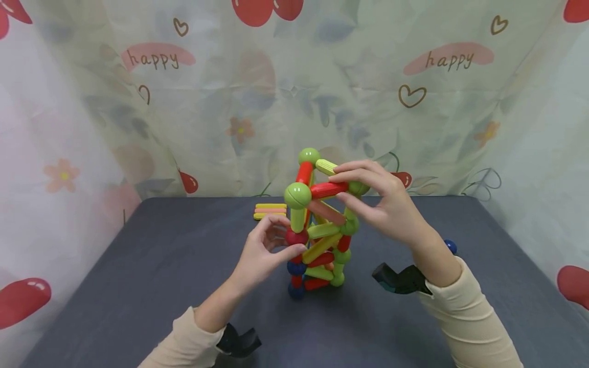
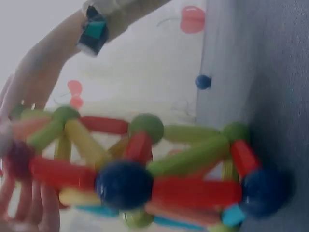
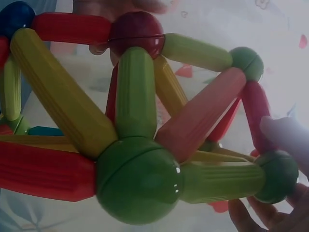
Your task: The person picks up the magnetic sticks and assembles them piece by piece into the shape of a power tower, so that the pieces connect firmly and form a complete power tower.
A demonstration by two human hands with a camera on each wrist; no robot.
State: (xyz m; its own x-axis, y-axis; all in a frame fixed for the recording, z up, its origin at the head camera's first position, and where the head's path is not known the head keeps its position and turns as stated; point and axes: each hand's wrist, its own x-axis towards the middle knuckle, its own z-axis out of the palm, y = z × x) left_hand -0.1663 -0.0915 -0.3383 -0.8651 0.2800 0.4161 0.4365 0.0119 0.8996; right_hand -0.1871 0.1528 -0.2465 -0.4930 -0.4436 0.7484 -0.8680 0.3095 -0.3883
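Observation:
A tall tower of magnetic rods and balls [image 1: 322, 248] stands upright on the dark table. My left hand [image 1: 264, 250] grips its left side at a dark red ball [image 1: 296, 236], thumb in front and fingers behind. At the top, my right hand [image 1: 391, 199] pinches the end of a red rod [image 1: 325, 190] beside a green ball [image 1: 359, 188], which the hand partly covers. The rod's other end meets a light green ball [image 1: 297, 195]. Behind it, a yellow-green rod [image 1: 326, 166] runs from the rear ball [image 1: 309, 156] toward my fingers. Blue balls [image 2: 124, 184] join red rods lower down.
Several yellow and pink rods [image 1: 270, 210] lie side by side behind the tower, to its left. A loose blue ball [image 1: 451, 247] rests on the table [image 1: 138, 286] beyond my right forearm. Patterned cloth [image 1: 294, 102] hangs around the back and sides.

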